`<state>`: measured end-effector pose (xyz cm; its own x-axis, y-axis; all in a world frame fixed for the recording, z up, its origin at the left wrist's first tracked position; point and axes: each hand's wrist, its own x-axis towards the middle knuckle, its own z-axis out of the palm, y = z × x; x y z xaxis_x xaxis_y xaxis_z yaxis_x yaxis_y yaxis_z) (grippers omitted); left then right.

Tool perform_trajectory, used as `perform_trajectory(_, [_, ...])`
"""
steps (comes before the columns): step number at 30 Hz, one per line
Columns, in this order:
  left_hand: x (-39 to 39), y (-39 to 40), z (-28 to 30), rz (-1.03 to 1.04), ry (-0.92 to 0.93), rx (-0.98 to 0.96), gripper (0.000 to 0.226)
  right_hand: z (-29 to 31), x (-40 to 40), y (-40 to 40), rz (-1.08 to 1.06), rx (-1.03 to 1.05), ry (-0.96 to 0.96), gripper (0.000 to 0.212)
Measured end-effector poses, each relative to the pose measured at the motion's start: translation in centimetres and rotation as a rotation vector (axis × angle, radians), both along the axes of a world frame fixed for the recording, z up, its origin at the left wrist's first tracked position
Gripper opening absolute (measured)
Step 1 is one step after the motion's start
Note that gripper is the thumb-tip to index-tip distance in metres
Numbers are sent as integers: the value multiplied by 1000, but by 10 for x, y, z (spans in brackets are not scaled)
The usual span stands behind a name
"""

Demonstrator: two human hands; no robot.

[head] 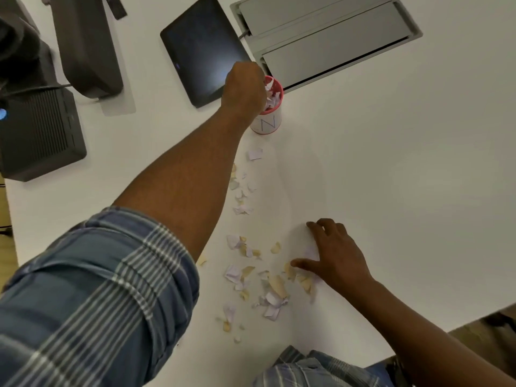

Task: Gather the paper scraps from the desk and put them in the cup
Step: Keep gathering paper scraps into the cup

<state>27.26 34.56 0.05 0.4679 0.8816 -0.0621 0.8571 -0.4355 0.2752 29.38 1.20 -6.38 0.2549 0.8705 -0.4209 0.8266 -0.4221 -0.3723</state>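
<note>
A white cup (266,122) with a red rim and a letter N stands on the white desk (391,163), with paper scraps inside it. My left hand (244,89) is over the cup's mouth, fingers bunched around scraps at the rim. Torn white and yellowish paper scraps (268,286) lie scattered on the desk near me, and a thinner trail of scraps (242,191) runs toward the cup. My right hand (333,255) rests flat on the desk at the right edge of the pile, fingers spread over a few scraps.
A dark tablet (203,51) lies behind the cup on the left. A grey cable hatch (326,34) is set into the desk behind the cup. Dark devices (42,129) stand at the far left. The desk's front edge runs at the lower right.
</note>
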Motion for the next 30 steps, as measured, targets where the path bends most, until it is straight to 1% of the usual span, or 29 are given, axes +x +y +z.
perform_trajectory(3, [6,0,-1,-54,81,14,46,3,-3,-3,28,-192,-33,114])
perform_trajectory(5, [8,-1,-1,-80,115,8,47,3,-10,-5,44,-290,-4,126])
perform_trajectory(6, [9,-1,0,-81,115,-1,49,2,-15,-6,64,-327,13,130])
perform_trajectory(8, [9,-2,2,-62,89,-29,53,0,-26,-9,121,-352,34,131])
perform_trajectory(10, [5,-4,4,-28,35,-65,56,-3,-37,-12,166,-311,55,124])
perform_trajectory(12, [-1,-7,6,-9,-9,-75,58,-8,-46,-14,191,-237,85,113])
perform_trajectory(15, [-14,-19,12,11,-81,-60,54,-12,-56,-14,219,-143,115,99])
perform_trajectory(19, [-45,-49,12,111,-352,-19,42,-14,-65,-8,274,-79,150,78])
perform_trajectory(21, [-66,-73,5,146,-443,6,39,-13,-68,-4,309,-49,154,63])
perform_trajectory(23, [-91,-101,-5,138,-436,27,37,-12,-70,0,363,-30,136,52])
perform_trajectory(26, [-135,-145,-21,133,-412,-5,32,-10,-73,6,443,-17,76,37])
perform_trajectory(30, [-189,-203,-42,193,-298,-89,30,-12,-79,14,519,18,29,23])
